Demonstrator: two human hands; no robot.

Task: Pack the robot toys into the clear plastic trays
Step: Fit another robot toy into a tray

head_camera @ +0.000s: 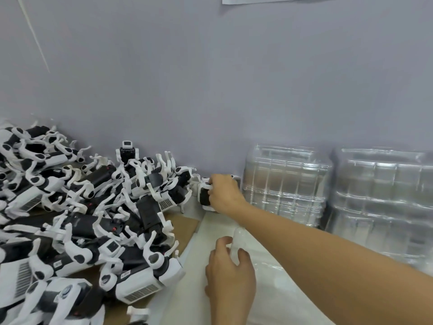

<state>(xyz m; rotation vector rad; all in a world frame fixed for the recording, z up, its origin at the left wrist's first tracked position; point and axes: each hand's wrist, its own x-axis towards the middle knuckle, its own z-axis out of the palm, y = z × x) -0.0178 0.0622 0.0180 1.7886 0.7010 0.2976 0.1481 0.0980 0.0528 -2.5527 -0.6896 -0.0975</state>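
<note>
Head view. Item 1: robot toy (204,194), black and white, at the far right edge of the heap, against the wall; the right hand (223,193) grips it, fingers curled over its top. Its long axis appears to run away from the camera toward the wall, though the hand hides too much to tell which end is the head. Item 2: clear plastic tray (236,242), lying on the pale worktop (187,299) near the camera; the left hand (230,274) pinches its near edge between thumb and fingers. Item 3: pile of robot toys (77,219), tangled, legs pointing every way, spread over the left side. Items 4 and 5: 2 stacks of empty trays (285,184), upright against the wall, right.

Handling note: lift the toy straight up so its legs clear its neighbours, then turn its long axis to match the tray's pocket while the left hand steadies the tray.
</note>
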